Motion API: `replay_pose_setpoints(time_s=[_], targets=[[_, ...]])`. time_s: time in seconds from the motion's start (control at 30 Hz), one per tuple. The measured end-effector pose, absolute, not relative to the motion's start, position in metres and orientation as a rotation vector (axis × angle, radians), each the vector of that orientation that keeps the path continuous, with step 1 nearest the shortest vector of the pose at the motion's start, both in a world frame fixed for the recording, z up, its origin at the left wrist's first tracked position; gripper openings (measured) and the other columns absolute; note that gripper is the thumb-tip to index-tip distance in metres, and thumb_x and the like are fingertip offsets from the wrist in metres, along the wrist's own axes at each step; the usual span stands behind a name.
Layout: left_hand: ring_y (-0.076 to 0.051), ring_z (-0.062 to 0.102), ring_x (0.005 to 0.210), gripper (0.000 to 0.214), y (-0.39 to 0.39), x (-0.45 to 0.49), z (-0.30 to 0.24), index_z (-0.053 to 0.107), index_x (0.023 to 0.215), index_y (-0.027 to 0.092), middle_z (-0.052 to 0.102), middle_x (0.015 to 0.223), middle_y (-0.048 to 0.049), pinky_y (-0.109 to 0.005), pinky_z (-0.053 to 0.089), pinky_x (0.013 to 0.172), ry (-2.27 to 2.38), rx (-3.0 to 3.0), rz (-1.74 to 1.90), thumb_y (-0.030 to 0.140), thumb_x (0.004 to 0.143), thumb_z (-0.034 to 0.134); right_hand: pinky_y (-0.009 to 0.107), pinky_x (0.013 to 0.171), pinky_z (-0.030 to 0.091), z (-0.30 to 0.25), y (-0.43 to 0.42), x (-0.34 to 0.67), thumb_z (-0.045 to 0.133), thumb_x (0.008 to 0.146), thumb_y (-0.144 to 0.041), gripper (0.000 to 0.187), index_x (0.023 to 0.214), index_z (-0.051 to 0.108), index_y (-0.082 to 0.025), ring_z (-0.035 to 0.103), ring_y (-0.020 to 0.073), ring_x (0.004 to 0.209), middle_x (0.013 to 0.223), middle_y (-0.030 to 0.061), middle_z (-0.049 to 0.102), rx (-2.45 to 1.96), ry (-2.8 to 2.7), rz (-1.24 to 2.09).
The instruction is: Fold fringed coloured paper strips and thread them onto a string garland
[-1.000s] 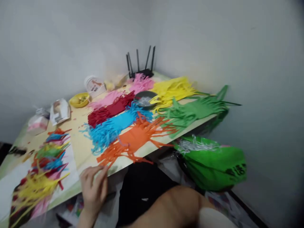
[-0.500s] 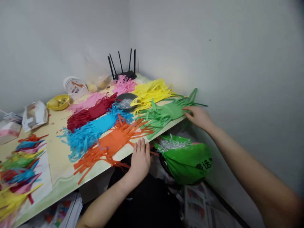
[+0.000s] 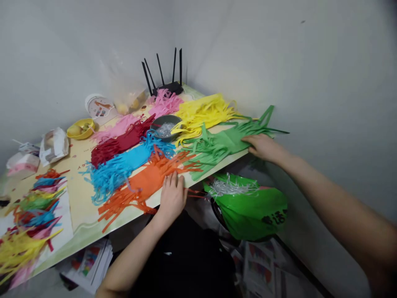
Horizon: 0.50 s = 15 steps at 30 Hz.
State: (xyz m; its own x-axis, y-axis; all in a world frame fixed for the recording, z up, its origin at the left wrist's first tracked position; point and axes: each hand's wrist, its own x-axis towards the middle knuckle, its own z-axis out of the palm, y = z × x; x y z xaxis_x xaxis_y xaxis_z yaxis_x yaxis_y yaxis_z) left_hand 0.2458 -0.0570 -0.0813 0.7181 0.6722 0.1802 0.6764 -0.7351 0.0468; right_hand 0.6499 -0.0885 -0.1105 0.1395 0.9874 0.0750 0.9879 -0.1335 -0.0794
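Note:
My right hand is at the front edge of a green fringed bundle, its fingers and thumb closed on that edge. With fingers stretched out, my left hand lies at the table edge, its fingertips touching an orange fringed bundle. Behind the orange one is a blue fringed bundle, then a dark red one. A yellow fringed bundle lies beyond the green. Among them stands a grey bowl with clear shiny bits in it.
Mixed coloured fringed pieces overlap at the table's left. At the back are a black router, a yellow bowl and pink bundles. A green plastic bag with silvery strands hangs below the table edge.
The view has shifted a little. My left hand has moved left along the table edge, nearer the middle of the orange bundle. My right hand stays at the green bundle.

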Motion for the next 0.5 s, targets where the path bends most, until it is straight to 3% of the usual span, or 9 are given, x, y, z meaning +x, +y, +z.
replay_pose_setpoints(time_s=[0.17, 0.3, 0.5], targets=[[-0.032, 0.045, 0.134, 0.038, -0.064, 0.250, -0.074, 0.054, 0.126, 0.014, 0.052, 0.141, -0.0167, -0.053, 0.032, 0.114, -0.989, -3.028, -0.250, 0.032, 0.093, 0.050, 0.036, 0.093, 0.044, -0.106, -0.092, 0.658, 0.047, 0.090, -0.015, 0.031, 0.108, 0.072, -0.012, 0.061, 0.0273, 0.103, 0.121, 0.0149, 0.069, -2.259, -2.072, 0.020], [-0.023, 0.050, 0.128, 0.032, -0.067, 0.252, -0.063, 0.058, 0.122, 0.021, 0.060, 0.133, -0.0074, -0.045, 0.033, 0.115, -0.666, -3.228, -0.244, 0.034, 0.097, 0.044, 0.036, 0.089, 0.045, -0.098, -0.091, 0.664, 0.048, 0.091, -0.017, 0.028, 0.103, 0.073, -0.014, 0.062, 0.0271, 0.098, 0.111, 0.0145, 0.072, -2.219, -2.127, 0.050], [-0.033, 0.043, 0.134, 0.058, -0.036, 0.208, -0.070, 0.042, 0.143, 0.014, 0.044, 0.149, -0.0173, -0.058, 0.032, 0.111, -1.240, -2.893, -0.138, 0.045, 0.094, 0.049, 0.035, 0.091, 0.044, -0.087, -0.080, 0.676, 0.053, 0.089, -0.019, 0.022, 0.090, 0.075, -0.015, 0.063, 0.0256, 0.096, 0.104, 0.0154, 0.072, -2.145, -2.189, 0.151]])
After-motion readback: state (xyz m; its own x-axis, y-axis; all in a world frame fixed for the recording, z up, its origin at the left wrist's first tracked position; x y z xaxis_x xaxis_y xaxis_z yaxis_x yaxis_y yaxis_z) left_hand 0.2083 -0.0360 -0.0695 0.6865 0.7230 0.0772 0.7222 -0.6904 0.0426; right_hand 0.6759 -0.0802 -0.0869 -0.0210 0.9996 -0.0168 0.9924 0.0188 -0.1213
